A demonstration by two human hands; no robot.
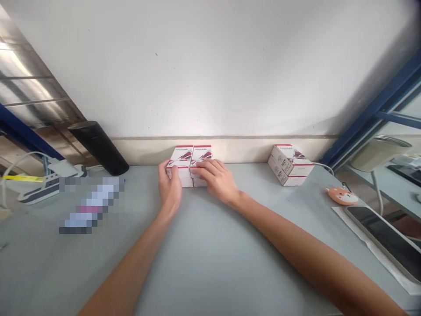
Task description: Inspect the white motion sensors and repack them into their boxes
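Two white boxes with red print (190,157) stand side by side against the wall at the back of the grey table (138,245), and each seems to have a second box beneath it. My left hand (170,186) grips the left side of this group, with its fingers over the box corner. My right hand (213,179) lies across the front of the right box, with its fingertips reaching the seam between the boxes. To the right, a separate pair of similar boxes (289,165) sits stacked at an angle, apart from both hands.
A black cylinder (100,148) leans near the back left, beside a white power strip (42,188) with cables. A pixelated object (90,205) lies on the left. At right are an orange animal-shaped toy (342,196) and a phone (384,237) on white paper. A blue frame edges the table.
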